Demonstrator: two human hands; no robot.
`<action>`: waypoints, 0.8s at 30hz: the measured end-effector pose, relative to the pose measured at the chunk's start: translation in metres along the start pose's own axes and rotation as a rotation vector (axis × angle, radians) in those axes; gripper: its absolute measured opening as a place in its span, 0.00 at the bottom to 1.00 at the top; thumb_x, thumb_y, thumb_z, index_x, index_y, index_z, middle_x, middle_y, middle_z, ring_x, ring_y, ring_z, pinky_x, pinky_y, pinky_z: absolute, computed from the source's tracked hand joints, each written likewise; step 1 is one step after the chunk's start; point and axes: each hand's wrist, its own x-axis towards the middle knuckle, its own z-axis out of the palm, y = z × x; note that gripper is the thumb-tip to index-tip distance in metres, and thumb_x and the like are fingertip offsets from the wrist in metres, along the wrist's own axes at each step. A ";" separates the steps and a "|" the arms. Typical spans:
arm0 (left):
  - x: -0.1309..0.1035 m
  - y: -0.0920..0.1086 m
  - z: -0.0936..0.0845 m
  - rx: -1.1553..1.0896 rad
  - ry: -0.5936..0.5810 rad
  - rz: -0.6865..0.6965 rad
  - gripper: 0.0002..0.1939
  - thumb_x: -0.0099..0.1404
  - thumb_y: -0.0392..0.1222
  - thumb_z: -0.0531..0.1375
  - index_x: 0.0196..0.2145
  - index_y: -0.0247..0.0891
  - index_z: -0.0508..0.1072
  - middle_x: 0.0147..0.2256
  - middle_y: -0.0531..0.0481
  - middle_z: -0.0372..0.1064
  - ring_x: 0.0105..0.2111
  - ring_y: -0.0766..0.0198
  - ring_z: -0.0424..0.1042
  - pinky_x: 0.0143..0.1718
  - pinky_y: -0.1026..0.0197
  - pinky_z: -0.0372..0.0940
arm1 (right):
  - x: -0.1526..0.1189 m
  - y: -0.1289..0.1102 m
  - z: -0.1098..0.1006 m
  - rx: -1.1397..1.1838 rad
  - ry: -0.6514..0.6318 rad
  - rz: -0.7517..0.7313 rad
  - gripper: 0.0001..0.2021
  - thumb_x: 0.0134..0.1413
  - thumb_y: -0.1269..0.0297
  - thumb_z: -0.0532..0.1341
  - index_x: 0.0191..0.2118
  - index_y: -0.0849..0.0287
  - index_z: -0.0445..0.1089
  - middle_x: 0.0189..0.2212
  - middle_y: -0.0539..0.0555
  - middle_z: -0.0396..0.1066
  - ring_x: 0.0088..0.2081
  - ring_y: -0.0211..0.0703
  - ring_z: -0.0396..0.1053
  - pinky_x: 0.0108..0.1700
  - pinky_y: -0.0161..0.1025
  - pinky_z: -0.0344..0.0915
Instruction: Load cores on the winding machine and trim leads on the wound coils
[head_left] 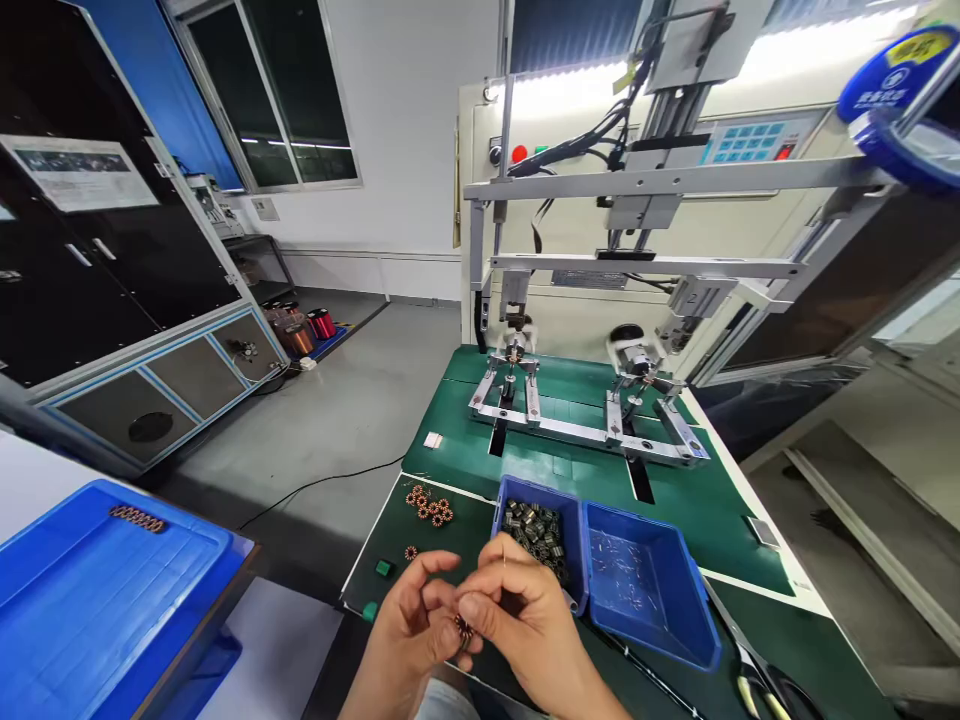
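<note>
While my left hand grips the copper-wound ring, I should work my right hand lightly, though I cannot tell what it pinches.

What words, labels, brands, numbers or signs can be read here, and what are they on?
"2": on the grey block at the right of the metal frame.
Round blue sign: characters too blurred to read surely.
Poster on the black cabinet: too small to read.
Keypad panel: markings too small to read.
</note>
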 end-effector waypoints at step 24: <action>0.002 -0.025 0.028 0.042 -0.001 -0.007 0.24 0.44 0.50 0.75 0.37 0.40 0.75 0.24 0.58 0.70 0.23 0.70 0.70 0.24 0.69 0.64 | -0.040 -0.004 -0.027 -0.399 0.282 -0.152 0.13 0.58 0.62 0.57 0.23 0.57 0.64 0.23 0.49 0.62 0.26 0.40 0.64 0.28 0.35 0.61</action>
